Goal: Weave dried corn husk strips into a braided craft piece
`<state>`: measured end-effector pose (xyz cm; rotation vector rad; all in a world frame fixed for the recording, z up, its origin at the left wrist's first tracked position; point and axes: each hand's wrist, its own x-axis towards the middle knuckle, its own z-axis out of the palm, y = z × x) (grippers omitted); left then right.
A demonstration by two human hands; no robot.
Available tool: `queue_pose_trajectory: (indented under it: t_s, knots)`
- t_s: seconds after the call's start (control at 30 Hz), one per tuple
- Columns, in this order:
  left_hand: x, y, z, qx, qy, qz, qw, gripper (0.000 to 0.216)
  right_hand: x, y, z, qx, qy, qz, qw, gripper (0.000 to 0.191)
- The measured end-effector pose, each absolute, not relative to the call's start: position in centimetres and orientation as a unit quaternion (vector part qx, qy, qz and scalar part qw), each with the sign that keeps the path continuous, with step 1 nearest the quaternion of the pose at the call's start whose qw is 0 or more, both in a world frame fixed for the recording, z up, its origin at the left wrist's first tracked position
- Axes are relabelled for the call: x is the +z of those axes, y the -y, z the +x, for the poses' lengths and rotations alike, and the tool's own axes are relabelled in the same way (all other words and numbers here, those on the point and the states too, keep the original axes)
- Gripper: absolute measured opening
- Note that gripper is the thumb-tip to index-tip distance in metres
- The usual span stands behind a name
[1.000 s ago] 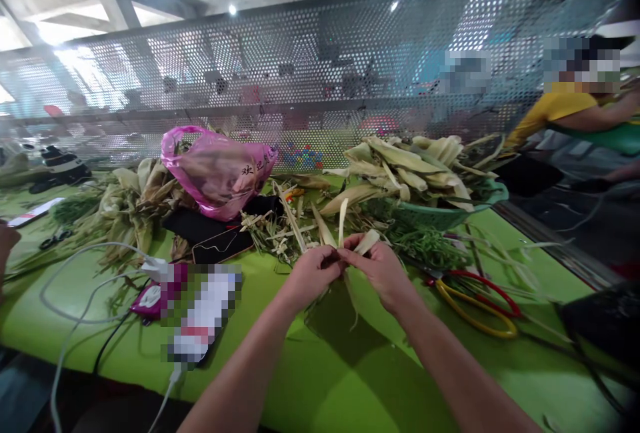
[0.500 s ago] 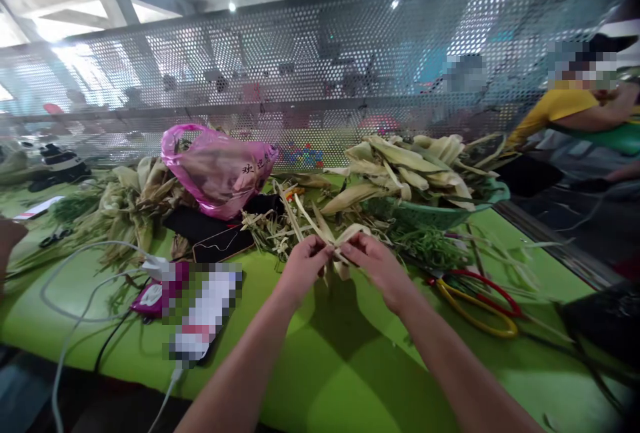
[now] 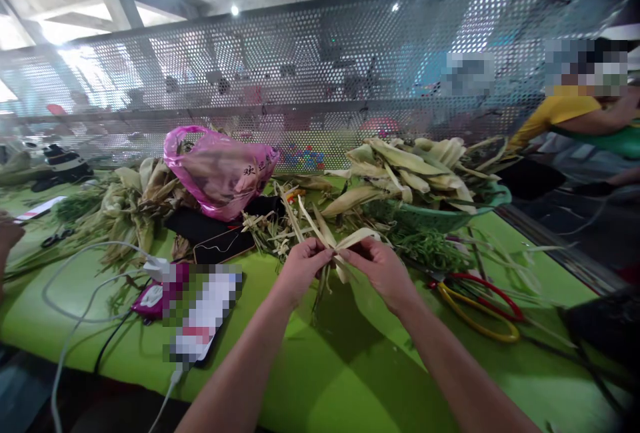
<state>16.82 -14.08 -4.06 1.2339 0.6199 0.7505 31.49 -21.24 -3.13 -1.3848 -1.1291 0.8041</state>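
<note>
Between my hands is a small bundle of pale corn husk strips (image 3: 327,236), with ends fanning up and out and a few hanging below. My left hand (image 3: 306,265) pinches the bundle from the left, thumb pointing toward its middle. From the right, my right hand (image 3: 376,263) grips a broad strip that curls over its fingers. Both sets of fingertips nearly meet at the centre, where finger contact is partly hidden. Behind them lies a heap of husk scraps (image 3: 273,231). Scissors with red and yellow handles (image 3: 480,313) lie right of my right hand.
A green basket (image 3: 450,218) heaped with corn husks stands at the back right. A pink plastic bag (image 3: 220,166) sits back left beside more husks (image 3: 133,203). A phone (image 3: 207,316), a purple power strip (image 3: 157,293) and cables lie left. Another person's hand (image 3: 9,231) shows at the left edge.
My right hand has shifted slightly, its fingers now more closed on the husk strip. Thin strands hang lower beneath the bundle. The other person's hand at the left edge has moved a little.
</note>
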Motion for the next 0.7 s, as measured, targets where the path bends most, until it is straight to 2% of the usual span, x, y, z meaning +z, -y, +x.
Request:
queue_pose_trajectory:
  t_s: [0.27,0.5,0.57,0.7]
  knots:
    - [-3.99,14.43,17.17,0.259,-0.269,0.635,0.676,0.017,-3.34,21.37,31.24,0.267,0.468,-0.611,0.579,0.019]
    - [-4.24,13.64,16.43,0.331,-0.278,0.53,0.729,0.028,-3.78,20.97,31.21,0.316,0.523,-0.588,0.53,0.024]
    - [-3.98,13.53,16.31,0.338,-0.279,0.488,0.755,0.028,-3.75,21.0,31.24,0.258,0.556,-0.612,0.499,0.018]
    - [-3.78,13.53,16.47,0.357,-0.296,0.413,0.784,0.025,-3.04,21.56,30.86,0.037,0.639,-0.606,0.472,0.014]
